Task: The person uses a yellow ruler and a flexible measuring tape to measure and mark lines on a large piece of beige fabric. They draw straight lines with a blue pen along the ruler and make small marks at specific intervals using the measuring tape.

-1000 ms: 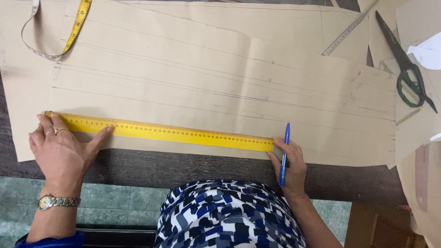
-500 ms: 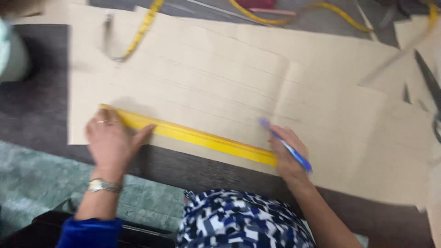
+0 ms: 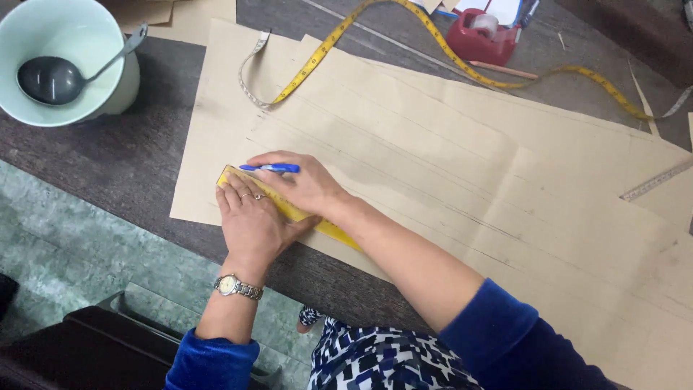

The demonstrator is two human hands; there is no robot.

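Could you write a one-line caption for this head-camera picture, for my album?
Left hand presses a yellow ruler onto brown paper while the right hand holds a blue pen.

Right hand shifted to the ruler's left end

Right hand [image 3: 307, 186] with blue pen [image 3: 271, 168]: formerly at the yellow ruler's [image 3: 317, 224] far right end, now crossed over beside the left hand [image 3: 253, 224]; pen lies level, no longer upright.
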